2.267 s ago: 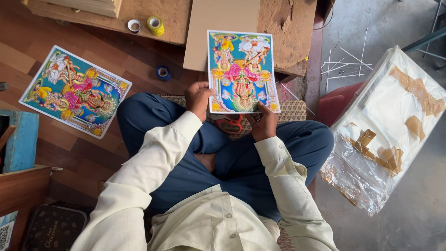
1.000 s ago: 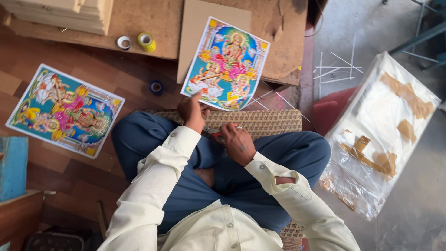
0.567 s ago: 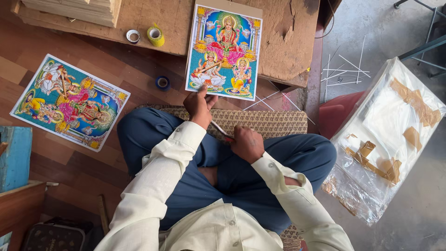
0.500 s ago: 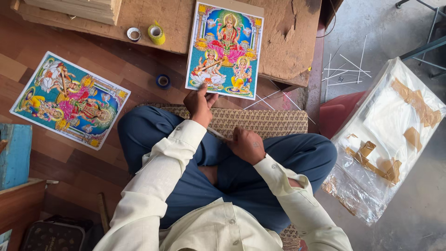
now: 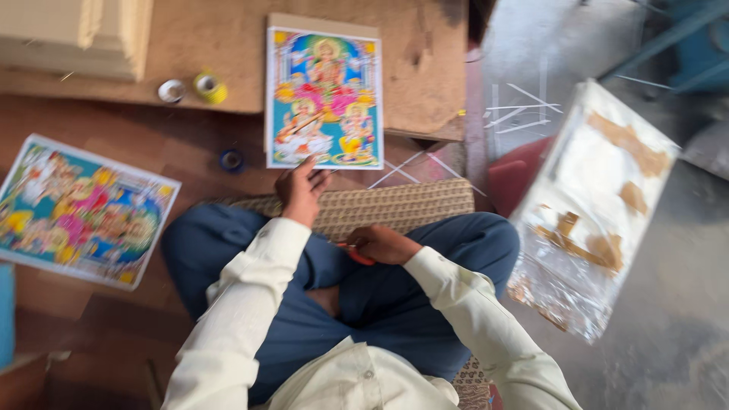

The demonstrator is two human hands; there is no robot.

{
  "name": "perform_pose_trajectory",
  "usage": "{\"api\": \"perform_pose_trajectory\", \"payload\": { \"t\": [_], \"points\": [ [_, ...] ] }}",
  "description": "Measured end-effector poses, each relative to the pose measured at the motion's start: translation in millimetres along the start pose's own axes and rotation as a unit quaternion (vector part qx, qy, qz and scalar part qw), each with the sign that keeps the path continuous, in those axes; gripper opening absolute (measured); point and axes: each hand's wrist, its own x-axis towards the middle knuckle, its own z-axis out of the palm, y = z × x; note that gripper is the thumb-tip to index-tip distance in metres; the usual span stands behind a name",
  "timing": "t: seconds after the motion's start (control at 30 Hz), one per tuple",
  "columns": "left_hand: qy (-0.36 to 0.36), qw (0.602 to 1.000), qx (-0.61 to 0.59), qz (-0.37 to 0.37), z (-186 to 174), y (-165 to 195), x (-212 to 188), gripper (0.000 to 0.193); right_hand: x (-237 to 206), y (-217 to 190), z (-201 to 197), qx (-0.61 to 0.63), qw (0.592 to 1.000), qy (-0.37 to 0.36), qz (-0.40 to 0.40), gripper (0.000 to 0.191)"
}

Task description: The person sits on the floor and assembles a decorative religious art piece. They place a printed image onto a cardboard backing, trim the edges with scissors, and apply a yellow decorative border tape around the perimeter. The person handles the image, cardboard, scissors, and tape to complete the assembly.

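Note:
I sit cross-legged on a woven mat (image 5: 395, 205). A colourful printed picture (image 5: 325, 99) lies flat on a brown cardboard sheet (image 5: 414, 53) in front of me. My left hand (image 5: 300, 191) reaches forward, fingertips touching the picture's lower edge; blur hides whether it still grips. My right hand (image 5: 380, 243) rests in my lap, closed around a small red-orange object (image 5: 357, 256), too blurred to identify. A second colourful picture (image 5: 80, 209) lies on the wooden floor to my left.
A yellow tape roll (image 5: 210, 86), a white roll (image 5: 171, 91) and a dark ring (image 5: 231, 159) lie near the cardboard. A stack of boards (image 5: 76, 34) stands at the far left. A plastic-wrapped bundle (image 5: 596, 201) with brown tape and thin white sticks (image 5: 524, 102) lie at right.
The picture I held upright with both hands was laid flat on the cardboard. My right hand let go and dropped into my lap. My left hand stayed at the picture's lower edge.

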Motion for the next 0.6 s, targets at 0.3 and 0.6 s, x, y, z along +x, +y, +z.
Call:
{"api": "perform_pose_trajectory", "payload": {
  "t": [0.3, 0.6],
  "points": [
    [0.005, 0.999, 0.006, 0.035, -1, 8, -8, 0.019, 3, -82, 7, -0.315, 0.941, 0.006, 0.127, 0.056],
    [0.015, 0.999, 0.002, 0.029, -1, 9, -8, 0.025, -57, -176, -2, -0.076, 0.977, -0.015, 0.197, 0.052]
  ]
}}
